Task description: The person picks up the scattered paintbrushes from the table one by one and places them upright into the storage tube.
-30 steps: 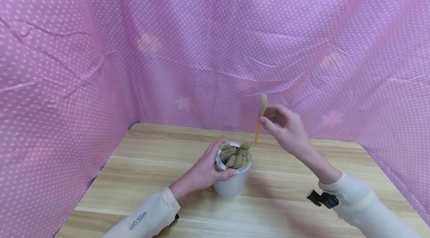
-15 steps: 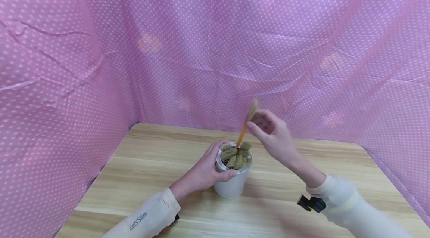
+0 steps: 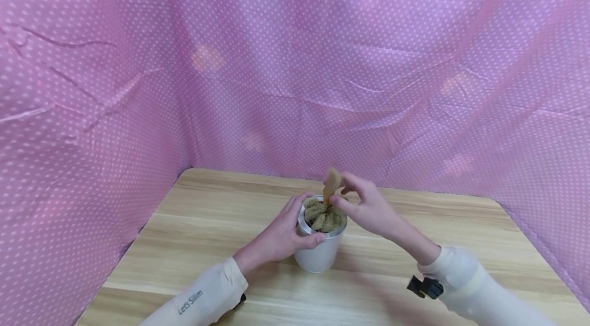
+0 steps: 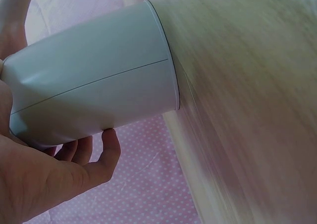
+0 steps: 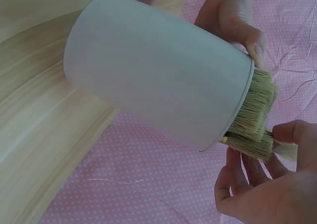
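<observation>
A white cylindrical can [image 3: 318, 257] stands upright on the wooden table, holding several brushes [image 5: 256, 105] with their tan bristles up at the rim. My left hand [image 3: 278, 236] grips the can at its left side near the top, thumb in front and fingers behind. In the left wrist view its fingers curl against the wall of the can [image 4: 99, 60]. Over the can's mouth, my right hand [image 3: 371, 211] pinches a paintbrush [image 3: 332, 182] just under its bristles. That brush points bristles up, and most of its orange handle is hidden down in the can.
The wooden table [image 3: 207, 213] has rounded back corners. Pink dotted cloth [image 3: 286, 60] hangs behind it and along both sides. A small black device [image 3: 426, 286] is strapped to the right sleeve.
My right hand has carried the paintbrush left over the can and lowered it handle first into the mouth. My left hand has stayed on the can.
</observation>
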Demonstrator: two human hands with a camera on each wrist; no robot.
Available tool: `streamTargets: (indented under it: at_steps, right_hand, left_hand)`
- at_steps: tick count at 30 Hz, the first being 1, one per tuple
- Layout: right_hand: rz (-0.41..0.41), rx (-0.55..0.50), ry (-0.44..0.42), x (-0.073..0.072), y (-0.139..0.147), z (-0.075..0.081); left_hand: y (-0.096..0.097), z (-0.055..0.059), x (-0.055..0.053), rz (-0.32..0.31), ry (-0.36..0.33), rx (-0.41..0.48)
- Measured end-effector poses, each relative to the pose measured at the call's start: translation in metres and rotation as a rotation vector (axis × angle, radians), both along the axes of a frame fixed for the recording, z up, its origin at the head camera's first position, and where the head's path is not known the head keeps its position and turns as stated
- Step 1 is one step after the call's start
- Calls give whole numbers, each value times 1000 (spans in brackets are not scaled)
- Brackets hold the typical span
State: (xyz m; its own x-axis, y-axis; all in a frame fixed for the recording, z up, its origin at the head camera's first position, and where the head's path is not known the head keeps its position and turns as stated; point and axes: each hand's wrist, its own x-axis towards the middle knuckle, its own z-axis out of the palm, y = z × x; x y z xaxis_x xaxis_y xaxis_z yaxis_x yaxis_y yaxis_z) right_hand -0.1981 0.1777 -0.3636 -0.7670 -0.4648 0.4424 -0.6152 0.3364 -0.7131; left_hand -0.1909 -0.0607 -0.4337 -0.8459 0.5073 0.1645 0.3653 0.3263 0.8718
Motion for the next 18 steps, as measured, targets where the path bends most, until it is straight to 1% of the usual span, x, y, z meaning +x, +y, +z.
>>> streamTargets:
  at_steps: [2,5,9,12,15,17,18]
  right_hand:
    - [7,20,32,1,1,-3]
    - [-1,27,57,3,4,-5]
    - [-15,36,73,6,7,-6]
    - [-21,24,75,8,9,-8]
    - [-60,-10,77,11,16,-12]
    - [-115,-31,81,15,24,-16]
    - [-149,-34,77,17,29,-19]
  left_hand:
    - [1,0,0,-6,5,4]
    - [3,-1,0,-14,3,12]
    - [4,-2,-1,-12,-6,7]
    - [3,-3,-2,-5,-4,-8]
    - [0,-3,-3,-1,4,-35]
    - [-4,-2,-1,16,10,-71]
    - [-8,-1,0,34,20,-101]
